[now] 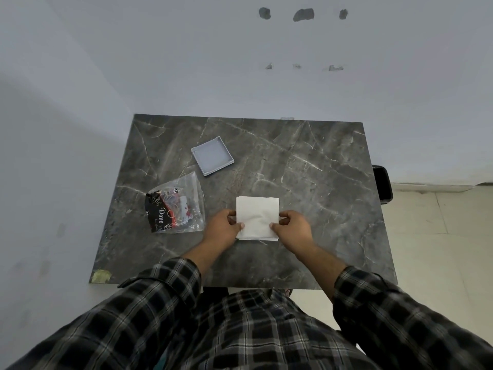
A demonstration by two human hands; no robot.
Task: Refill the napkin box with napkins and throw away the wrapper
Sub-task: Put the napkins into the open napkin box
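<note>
Both hands' grip pinches the napkin stack (257,217) sides.

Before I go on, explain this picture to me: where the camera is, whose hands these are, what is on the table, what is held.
There is no machine here. The one picture comes from a camera worn on a person's head, looking down at their own hands. The left hand and right hand grip a stack of white napkins by its sides, on a dark marble table. To the left lies an opened plastic wrapper. Farther back sits a shallow grey box, empty. A black bin stands beyond the table's right edge.
</note>
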